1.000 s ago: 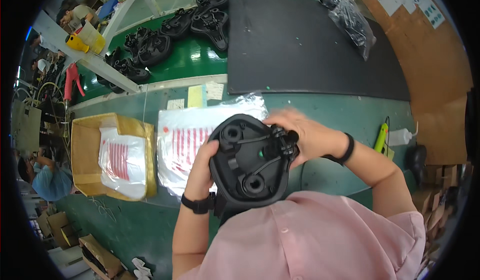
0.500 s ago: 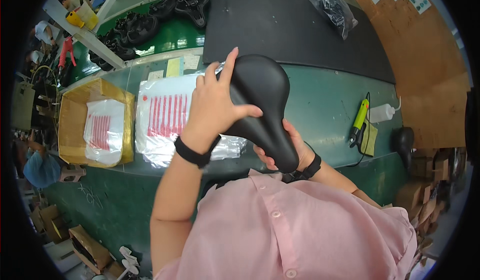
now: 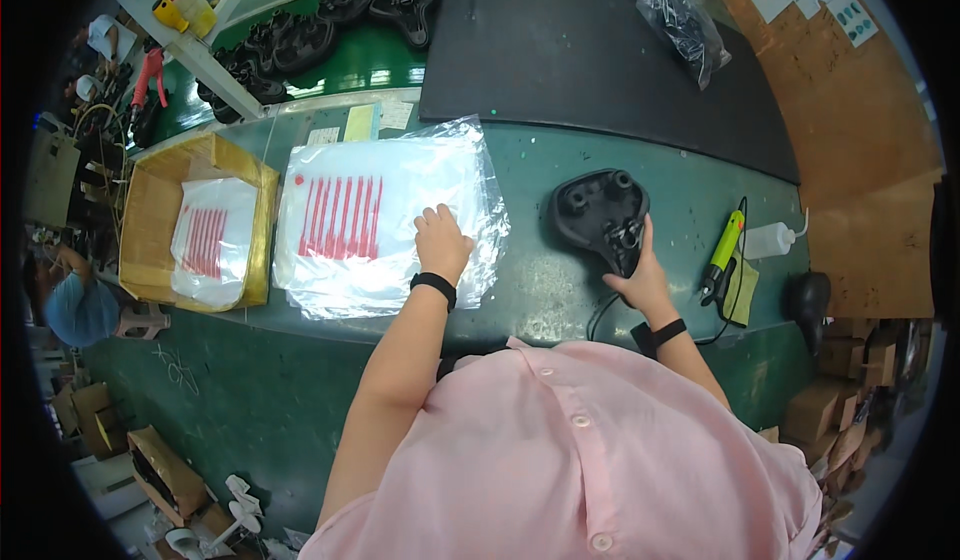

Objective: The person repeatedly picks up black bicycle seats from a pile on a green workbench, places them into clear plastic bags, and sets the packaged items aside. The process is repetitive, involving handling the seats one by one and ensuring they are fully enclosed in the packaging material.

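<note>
A black bicycle saddle (image 3: 598, 212) rests upside down on the green table, its underside with mounting hardware showing. My right hand (image 3: 646, 282) is closed around its narrow nose, the thumb at the near side. My left hand (image 3: 443, 250) lies on the stack of clear plastic bags (image 3: 340, 215), which bear red printed stripes. Its fingers are slightly bent and touch the top bag, with the thumb held apart. No bag is visibly pinched or lifted by it.
Left of the stack stands a cardboard box (image 3: 262, 250) with more striped bags. On the right lie a yellow-green tool (image 3: 722, 250) with a cable, a white squeeze bottle (image 3: 768, 241) and another saddle (image 3: 806, 300). Behind are a black mat (image 3: 600, 60) and several saddles (image 3: 305, 42).
The saddle has been turned over and set down on the table to the right, still in my right hand. My left hand has let go of it and moved onto the bags.
</note>
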`<state>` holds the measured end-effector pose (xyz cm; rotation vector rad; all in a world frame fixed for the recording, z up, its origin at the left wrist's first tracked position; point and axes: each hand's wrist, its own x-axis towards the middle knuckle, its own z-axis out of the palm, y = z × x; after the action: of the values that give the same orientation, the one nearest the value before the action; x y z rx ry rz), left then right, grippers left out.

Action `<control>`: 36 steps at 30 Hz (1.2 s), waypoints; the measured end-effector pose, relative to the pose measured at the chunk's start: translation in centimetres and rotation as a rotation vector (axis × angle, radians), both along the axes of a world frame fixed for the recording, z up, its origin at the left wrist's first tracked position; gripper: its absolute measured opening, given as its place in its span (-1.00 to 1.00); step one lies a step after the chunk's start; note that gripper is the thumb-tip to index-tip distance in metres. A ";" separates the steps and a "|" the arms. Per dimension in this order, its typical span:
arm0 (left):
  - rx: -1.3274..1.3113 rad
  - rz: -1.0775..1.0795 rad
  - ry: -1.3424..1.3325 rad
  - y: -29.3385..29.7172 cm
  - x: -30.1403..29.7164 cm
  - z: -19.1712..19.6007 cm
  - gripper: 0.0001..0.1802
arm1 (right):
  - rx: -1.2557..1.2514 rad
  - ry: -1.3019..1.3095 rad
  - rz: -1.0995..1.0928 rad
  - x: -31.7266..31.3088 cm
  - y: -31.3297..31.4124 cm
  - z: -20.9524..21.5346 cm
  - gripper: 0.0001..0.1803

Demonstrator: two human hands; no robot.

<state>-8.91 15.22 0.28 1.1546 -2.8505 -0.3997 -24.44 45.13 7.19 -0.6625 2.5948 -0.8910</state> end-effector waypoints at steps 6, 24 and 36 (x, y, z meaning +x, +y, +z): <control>0.260 0.065 0.382 -5.1 1.5 -3.8 -0.83 | -0.502 -0.181 -0.081 1.4 0.6 -7.6 0.41; 0.820 0.228 0.596 -7.0 4.9 3.1 -0.84 | -0.695 -1.382 0.164 5.1 -19.4 1.1 -0.44; 1.324 0.429 1.444 -14.2 17.9 3.9 -0.91 | -0.551 -1.026 0.052 4.3 -27.0 -6.2 -0.36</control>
<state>9.03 0.99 4.16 0.7620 -0.8753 -2.0460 -20.13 18.09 1.00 -0.2545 1.4243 -1.4499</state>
